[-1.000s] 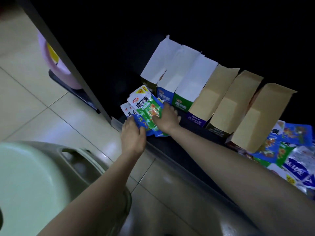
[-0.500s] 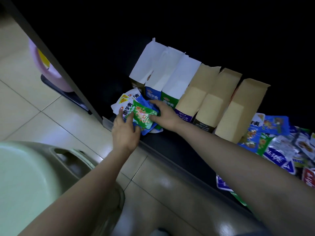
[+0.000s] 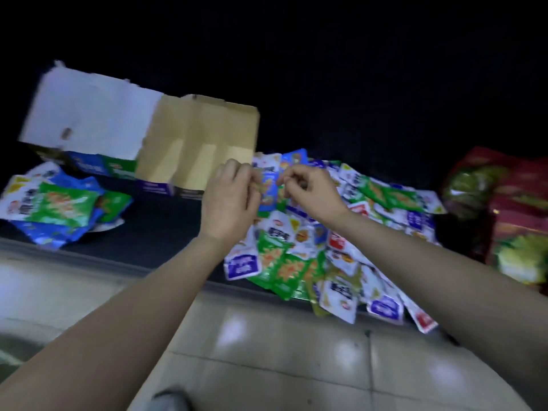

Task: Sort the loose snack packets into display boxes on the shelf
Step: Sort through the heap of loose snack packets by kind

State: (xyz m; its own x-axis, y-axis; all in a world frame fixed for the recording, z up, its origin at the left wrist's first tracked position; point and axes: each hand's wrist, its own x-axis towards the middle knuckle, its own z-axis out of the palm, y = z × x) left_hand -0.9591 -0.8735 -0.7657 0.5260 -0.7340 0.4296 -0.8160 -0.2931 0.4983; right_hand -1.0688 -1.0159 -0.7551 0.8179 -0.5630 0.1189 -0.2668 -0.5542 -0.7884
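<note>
hands moved right to packet pile; left hand, right hand pinch blue packet; display boxes: contents hidden.

Both arms in shot, bare from the frame's lower corners up: left forearm, right forearm, uncovered right to the left hand and right hand. Bottom centre, a blurred grey patch, shoe or clothing, can't tell.
</note>
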